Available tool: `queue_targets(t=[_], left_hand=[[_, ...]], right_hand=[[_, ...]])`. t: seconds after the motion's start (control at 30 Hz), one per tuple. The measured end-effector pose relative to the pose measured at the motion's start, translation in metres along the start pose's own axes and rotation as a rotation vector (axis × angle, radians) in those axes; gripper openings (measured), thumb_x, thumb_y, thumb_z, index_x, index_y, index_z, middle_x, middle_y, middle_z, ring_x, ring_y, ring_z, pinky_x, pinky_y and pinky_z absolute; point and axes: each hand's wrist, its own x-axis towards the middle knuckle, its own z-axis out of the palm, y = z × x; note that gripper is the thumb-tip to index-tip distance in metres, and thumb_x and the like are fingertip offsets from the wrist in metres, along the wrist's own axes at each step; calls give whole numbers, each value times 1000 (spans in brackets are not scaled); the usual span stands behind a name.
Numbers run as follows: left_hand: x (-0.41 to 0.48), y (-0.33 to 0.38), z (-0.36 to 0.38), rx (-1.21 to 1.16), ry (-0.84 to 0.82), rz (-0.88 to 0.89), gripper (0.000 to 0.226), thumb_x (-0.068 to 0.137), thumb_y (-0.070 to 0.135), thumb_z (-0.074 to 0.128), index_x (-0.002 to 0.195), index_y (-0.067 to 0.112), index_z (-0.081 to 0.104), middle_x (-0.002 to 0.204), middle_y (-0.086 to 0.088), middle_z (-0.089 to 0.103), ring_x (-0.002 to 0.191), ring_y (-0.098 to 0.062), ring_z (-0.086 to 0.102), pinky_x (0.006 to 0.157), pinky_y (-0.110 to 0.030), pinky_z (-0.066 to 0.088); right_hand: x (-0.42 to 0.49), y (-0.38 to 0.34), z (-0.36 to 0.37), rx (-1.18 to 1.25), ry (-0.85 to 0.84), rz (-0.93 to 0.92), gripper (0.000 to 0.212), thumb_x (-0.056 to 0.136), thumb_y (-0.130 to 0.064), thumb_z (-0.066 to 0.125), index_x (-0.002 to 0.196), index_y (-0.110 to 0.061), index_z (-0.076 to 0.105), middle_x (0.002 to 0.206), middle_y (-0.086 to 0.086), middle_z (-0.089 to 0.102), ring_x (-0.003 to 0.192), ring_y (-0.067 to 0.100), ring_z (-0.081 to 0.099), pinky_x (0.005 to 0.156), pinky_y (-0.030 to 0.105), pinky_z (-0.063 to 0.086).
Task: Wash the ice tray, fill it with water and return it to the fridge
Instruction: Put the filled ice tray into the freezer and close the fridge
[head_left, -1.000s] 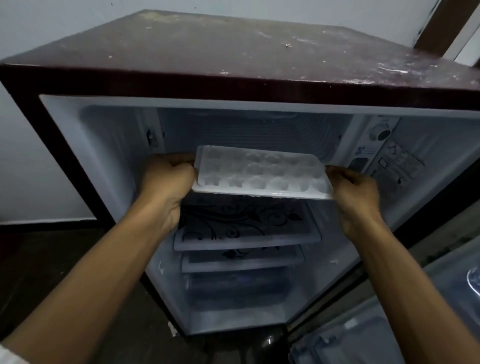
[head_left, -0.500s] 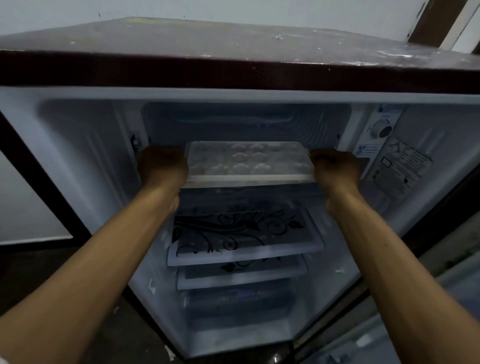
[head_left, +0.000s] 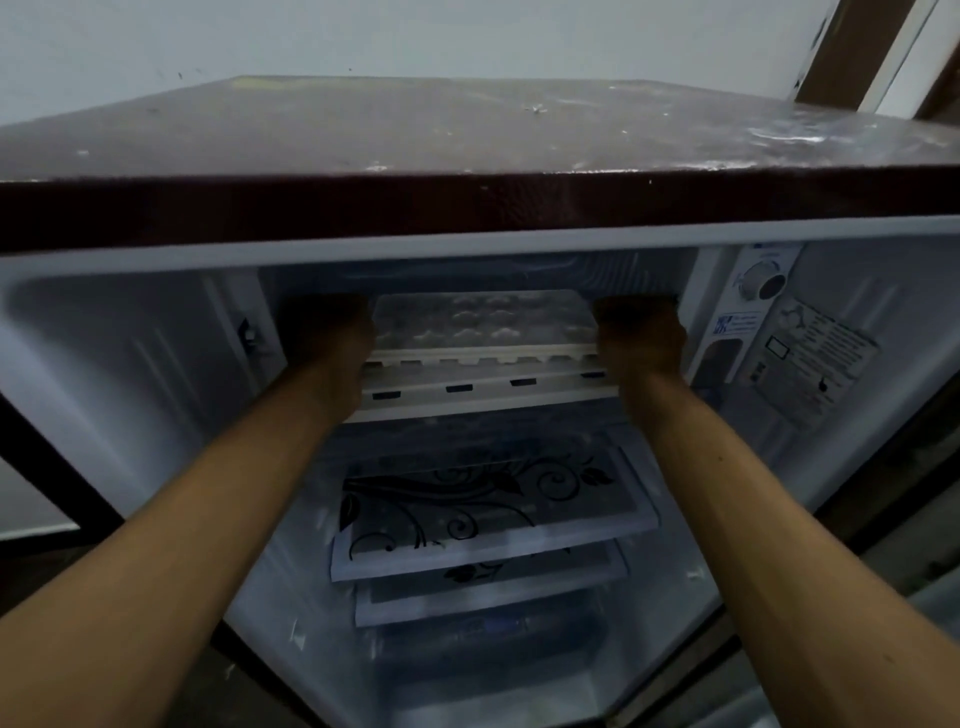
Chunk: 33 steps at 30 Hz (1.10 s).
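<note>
- Looking down into an open fridge: dark red casing, white liner, dim inside.
- The top of the fridge is dusty, with pale scuffs and specks.
- Room: a plain pale wall behind the fridge and a brown wooden frame at upper right.
- The freezer compartment is at top centre of the cavity. A white rail with dark slots runs along its lower lip.
- Below it is a glass shelf with a black floral print, and a second shelf close under that. A clear drawer sits at the bottom.
- On the right inner wall there is a round dial, with a printed label below and beside it.
- The ice tray is white, roughly level, long side across, and sits in the freezer mouth. Its near edge is just above the slotted rail.
- Can't tell whether the tray rests on the freezer floor or is carried. What is in the cells is unreadable in the gloom.
- The left hand is at the tray's left end, back of the hand to the camera, clamped on that end. Its fingertips are lost in shadow.
- The right hand is at the tray's right end in the same pose, gripping that end, close to the compartment's right side.
- The tray spans the gap between the two hands. Both forearms reach in from the bottom corners of the view.
</note>
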Motion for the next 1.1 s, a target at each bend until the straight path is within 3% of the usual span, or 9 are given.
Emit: queue_targets(t=[0.13, 0.23, 0.4, 0.53, 0.7, 0.8, 0.87, 0.97, 1.1], left_hand=[[7, 3, 6, -15, -72, -100, 34, 101, 39, 54, 119, 12, 63, 110, -7, 64, 100, -26, 59, 82, -35, 48], [13, 4, 9, -38, -114, -108, 19, 103, 31, 53, 98, 14, 60, 89, -3, 58, 77, -17, 53, 66, -26, 45], [21, 5, 3, -50, -132, -74, 14, 102, 22, 54, 108, 10, 60, 104, -10, 60, 85, -20, 56, 80, -33, 49], [15, 3, -1, -18, -109, -44, 16, 100, 25, 56, 87, 19, 63, 103, -9, 66, 91, -22, 61, 83, -32, 52], [-30, 9, -4, 184, 22, 169, 29, 102, 10, 43, 79, 14, 60, 80, -3, 55, 64, -11, 46, 60, -23, 41], [-68, 2, -13, 383, -28, 334, 34, 100, -1, 41, 123, 3, 65, 115, -6, 61, 94, -24, 59, 82, -24, 42], [-95, -6, -19, 531, -59, 416, 43, 101, 3, 45, 143, 8, 52, 148, -9, 51, 127, -30, 55, 106, -27, 42], [-144, -24, -27, 566, -173, 555, 48, 99, 4, 53, 147, 8, 47, 158, -8, 37, 143, -23, 40, 117, -20, 25], [-225, -48, -34, 643, -331, 639, 48, 100, 15, 51, 147, 8, 46, 158, -9, 37, 147, -25, 34, 118, -29, 25]], right_hand=[[11, -4, 9, -100, -28, -55, 26, 101, -12, 47, 113, 6, 61, 100, 8, 58, 106, 24, 57, 65, 14, 33], [18, -9, 17, -161, -21, -15, 27, 103, -15, 44, 114, 1, 62, 120, 16, 62, 113, 28, 56, 77, 22, 36], [23, -12, 19, -174, -30, 2, 28, 103, -20, 46, 110, 1, 63, 119, 17, 64, 110, 29, 58, 76, 26, 38], [19, -10, 13, -220, -57, -79, 28, 103, -12, 41, 93, 2, 63, 114, 19, 64, 98, 25, 59, 65, 17, 33], [-12, -1, -6, -149, -6, -296, 30, 98, 4, 38, 101, 5, 68, 100, 17, 65, 92, 26, 60, 60, 15, 30], [-46, 6, -24, -98, 14, -331, 32, 101, -2, 37, 108, -1, 69, 104, 13, 67, 89, 20, 60, 61, 8, 33], [-70, 12, -36, -21, -21, -339, 29, 101, -4, 43, 118, -5, 66, 107, 9, 67, 97, 20, 63, 80, 8, 41], [-106, 26, -58, -82, -102, -454, 31, 98, -6, 52, 128, -6, 60, 117, 9, 67, 106, 20, 61, 95, 15, 42], [-161, 47, -89, -296, -245, -539, 46, 100, -21, 50, 141, -1, 45, 149, 15, 44, 139, 29, 37, 112, 20, 20]])
